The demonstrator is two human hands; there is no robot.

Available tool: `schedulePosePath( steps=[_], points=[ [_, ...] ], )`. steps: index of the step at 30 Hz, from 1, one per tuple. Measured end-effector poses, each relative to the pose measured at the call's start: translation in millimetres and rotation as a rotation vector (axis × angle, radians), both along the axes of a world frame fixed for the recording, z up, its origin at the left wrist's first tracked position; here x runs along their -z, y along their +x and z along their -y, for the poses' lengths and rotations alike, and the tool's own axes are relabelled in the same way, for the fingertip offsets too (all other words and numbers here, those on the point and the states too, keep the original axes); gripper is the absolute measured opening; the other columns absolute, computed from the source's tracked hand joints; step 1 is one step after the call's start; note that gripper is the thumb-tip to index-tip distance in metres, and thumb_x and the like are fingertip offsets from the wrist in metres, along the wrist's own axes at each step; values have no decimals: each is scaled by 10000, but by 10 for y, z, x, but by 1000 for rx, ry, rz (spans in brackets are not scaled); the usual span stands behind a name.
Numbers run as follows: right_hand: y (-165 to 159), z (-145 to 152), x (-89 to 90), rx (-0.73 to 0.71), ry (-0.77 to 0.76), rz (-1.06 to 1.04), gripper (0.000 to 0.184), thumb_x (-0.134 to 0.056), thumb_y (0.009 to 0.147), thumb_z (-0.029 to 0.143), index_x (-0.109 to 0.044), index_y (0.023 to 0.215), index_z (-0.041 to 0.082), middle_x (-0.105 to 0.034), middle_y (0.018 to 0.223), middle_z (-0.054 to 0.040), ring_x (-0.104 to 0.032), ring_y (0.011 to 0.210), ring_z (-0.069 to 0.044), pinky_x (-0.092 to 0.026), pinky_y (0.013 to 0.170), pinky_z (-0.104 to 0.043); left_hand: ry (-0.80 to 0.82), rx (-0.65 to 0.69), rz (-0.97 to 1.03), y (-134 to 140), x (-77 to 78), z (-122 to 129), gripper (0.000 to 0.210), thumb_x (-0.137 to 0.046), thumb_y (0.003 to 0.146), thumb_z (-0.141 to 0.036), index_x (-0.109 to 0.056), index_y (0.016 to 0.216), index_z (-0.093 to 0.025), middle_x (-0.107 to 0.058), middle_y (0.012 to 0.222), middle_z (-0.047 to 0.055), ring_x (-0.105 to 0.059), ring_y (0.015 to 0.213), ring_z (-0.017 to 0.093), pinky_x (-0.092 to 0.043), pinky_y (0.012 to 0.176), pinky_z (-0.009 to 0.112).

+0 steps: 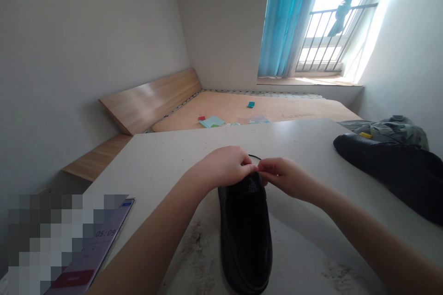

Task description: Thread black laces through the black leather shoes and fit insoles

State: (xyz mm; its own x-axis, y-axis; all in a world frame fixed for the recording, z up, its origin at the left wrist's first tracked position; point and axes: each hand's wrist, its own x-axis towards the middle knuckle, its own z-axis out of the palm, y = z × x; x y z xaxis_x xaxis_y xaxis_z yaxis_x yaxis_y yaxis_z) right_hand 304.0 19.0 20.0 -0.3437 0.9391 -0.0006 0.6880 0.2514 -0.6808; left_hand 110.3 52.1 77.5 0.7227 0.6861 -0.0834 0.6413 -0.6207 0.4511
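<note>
A black shoe (246, 239) stands on the white tabletop in front of me, its opening towards me and its toe pointing away. My left hand (230, 166) is over the tongue and lacing area, thumb and fingers pinched together. From the right, my right hand (285, 179) meets it with its own fingertips closed in a pinch. A thin black shoelace (255, 156) curves out between the two hands. The fingers cover the rest of the lace and the front of the shoe, so any knot is hidden.
Another black shoe (384, 166) lies at the right of the white table (159, 161). A phone (104, 239) showing a timer is at the left edge. Dark dirt smudges mark the tabletop near me. Beyond stands a bed (294, 106) with small items, and grey-green cloth (398, 129) lies behind the second shoe.
</note>
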Motion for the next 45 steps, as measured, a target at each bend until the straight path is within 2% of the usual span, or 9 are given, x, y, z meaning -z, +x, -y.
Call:
schedulePosePath(
  steps=[10, 15, 18, 22, 28, 34, 39, 42, 45],
  points=[
    [15, -87, 157, -96, -213, -408, 297, -542, 863, 456, -480, 824, 168, -542, 598, 21, -466, 543, -82, -320, 490, -201, 153, -19, -144, 91, -89, 148, 292, -495, 844, -325, -716, 727, -176, -677, 729, 57, -537, 624, 158, -304, 548, 263],
    [-29, -68, 152, -153, -271, -492, 383, -516, 862, 554, -419, 956, 195, -516, 616, 50, -482, 542, -88, -379, 520, -215, 144, 6, -106, 84, -43, 97, 290, -490, 840, -321, -718, 737, -176, -666, 708, 40, -517, 613, 142, -300, 546, 262],
    [-41, -48, 132, -151, -258, -482, 390, -449, 901, 558, -450, 1029, 190, -514, 650, 38, -503, 585, -100, -419, 562, -234, 94, 32, -84, 42, -30, 33, 335, -459, 849, -368, -702, 715, -180, -614, 627, 9, -477, 560, 123, -285, 514, 252],
    [-28, -21, 71, -140, -208, -433, 398, -432, 915, 542, -551, 975, 167, -543, 752, -8, -522, 690, -117, -446, 642, -252, -23, 50, -8, -70, -92, -30, 370, -454, 839, -394, -653, 640, -154, -502, 541, -14, -404, 512, 104, -274, 491, 244],
    [-46, 28, -62, -152, -30, -493, 270, -572, 865, 422, -649, 969, 185, -542, 1081, -55, -514, 1007, -175, -425, 873, -292, -99, 30, 236, -167, -187, -50, 322, -490, 821, -376, -694, 718, -149, -608, 646, 11, -481, 574, 115, -350, 543, 237],
    [-159, 76, -152, -124, 5, -581, 396, -450, 936, 461, -571, 716, 154, -569, 755, -29, -532, 771, -138, -427, 754, -278, -194, -20, 375, -123, -227, -4, 332, -431, 879, -404, -646, 784, -170, -608, 677, -1, -533, 602, 119, -390, 552, 234],
    [-217, 79, -320, -29, 55, -681, 380, -419, 944, 484, -460, 708, 188, -364, 577, 54, -397, 559, -93, -423, 645, -259, 3, -128, 318, -238, -279, -4, 288, -367, 900, -336, -553, 742, -185, -533, 673, -15, -483, 626, 128, -360, 571, 251],
    [-275, 63, -512, 44, 94, -531, 346, -389, 946, 467, -460, 741, 197, -301, 548, 67, -309, 492, -88, -347, 513, -235, 23, -155, 269, -294, -247, 53, 254, -331, 890, -263, -538, 762, -194, -586, 759, -3, -521, 704, 150, -382, 625, 267],
    [-369, 28, -679, 61, 210, -110, 288, -394, 933, 369, -497, 735, 187, -443, 620, 28, -398, 595, -107, -322, 554, -241, 79, -223, 145, -372, -167, 160, 266, -364, 874, -247, -606, 775, -196, -647, 793, 18, -559, 731, 172, -373, 632, 283]
  ],
)
